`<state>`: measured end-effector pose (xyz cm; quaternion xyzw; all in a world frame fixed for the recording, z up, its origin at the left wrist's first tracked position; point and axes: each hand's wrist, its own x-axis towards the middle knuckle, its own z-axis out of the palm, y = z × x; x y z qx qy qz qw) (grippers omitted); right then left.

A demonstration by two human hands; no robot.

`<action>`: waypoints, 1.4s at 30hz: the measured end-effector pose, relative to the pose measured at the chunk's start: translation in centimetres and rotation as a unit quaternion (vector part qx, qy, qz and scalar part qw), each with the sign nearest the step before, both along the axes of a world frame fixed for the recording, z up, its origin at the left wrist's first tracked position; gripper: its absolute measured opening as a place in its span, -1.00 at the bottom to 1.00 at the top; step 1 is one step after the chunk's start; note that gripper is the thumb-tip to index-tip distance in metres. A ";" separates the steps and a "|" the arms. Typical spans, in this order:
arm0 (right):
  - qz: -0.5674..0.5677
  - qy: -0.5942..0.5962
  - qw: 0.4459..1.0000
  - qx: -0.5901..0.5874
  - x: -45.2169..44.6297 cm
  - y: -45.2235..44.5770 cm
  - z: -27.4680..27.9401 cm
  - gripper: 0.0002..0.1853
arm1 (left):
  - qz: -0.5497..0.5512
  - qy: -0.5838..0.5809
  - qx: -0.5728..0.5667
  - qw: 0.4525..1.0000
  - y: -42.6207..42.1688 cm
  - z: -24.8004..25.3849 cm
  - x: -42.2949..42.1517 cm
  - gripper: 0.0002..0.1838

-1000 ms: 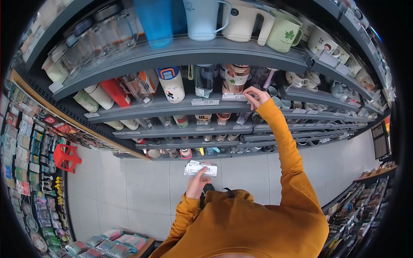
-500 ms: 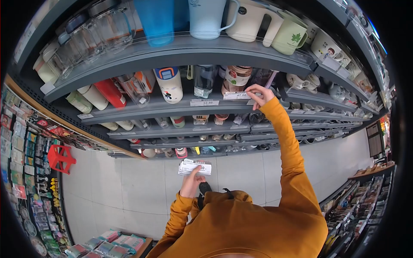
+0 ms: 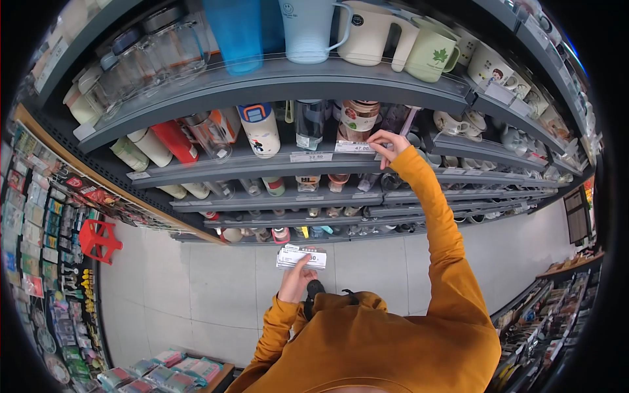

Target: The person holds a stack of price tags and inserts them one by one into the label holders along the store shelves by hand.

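My right hand (image 3: 391, 147) reaches to the shelf edge, its thumb and forefinger pinched at the upper right corner of a white price tag (image 3: 353, 147) reading 47.00. That tag lies along the shelf front, below a clear jar with a brownish lid (image 3: 358, 116). Lower down, over the floor, my left hand (image 3: 295, 283) grips a stack of white price tags (image 3: 301, 257), thumb on top. Left of the 47.00 tag, another price tag (image 3: 310, 157) sits on the same edge, under a dark clear bottle (image 3: 309, 124).
Above, a shelf carries a blue cup (image 3: 234, 33), a light blue mug (image 3: 311, 29) and a green mug (image 3: 429, 52). A red flask (image 3: 175, 141) and a white bottle (image 3: 260, 134) stand left on the middle shelf. A red stool (image 3: 100, 240) is on the floor at left.
The view has shifted slightly. The 47.00 tag looks a little lower and flatter against the shelf edge, with my right fingers still at its corner. My left hand keeps its stack.
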<state>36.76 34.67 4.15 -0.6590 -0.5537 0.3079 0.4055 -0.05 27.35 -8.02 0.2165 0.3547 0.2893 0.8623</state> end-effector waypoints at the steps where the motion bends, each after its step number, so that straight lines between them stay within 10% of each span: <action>1: -0.005 0.009 1.000 0.003 0.2 -0.1 -0.3 -0.84 | 0.001 0.002 0.001 1.000 -0.2 -0.1 -0.1 -0.70; 12: 0.044 -0.169 0.984 0.046 0.9 -0.5 -1.7 -0.79 | 0.031 0.002 0.012 0.999 -3.7 1.1 1.3 -0.71; 24: 0.007 0.276 0.959 0.071 -7.8 -24.8 -1.5 -0.77 | 0.044 -0.011 0.235 0.971 -13.2 9.8 10.4 -0.76; 42: -0.066 0.251 0.959 0.117 3.2 -45.3 -0.4 -0.91 | 0.021 0.024 0.264 0.964 -32.5 11.5 23.8 -0.81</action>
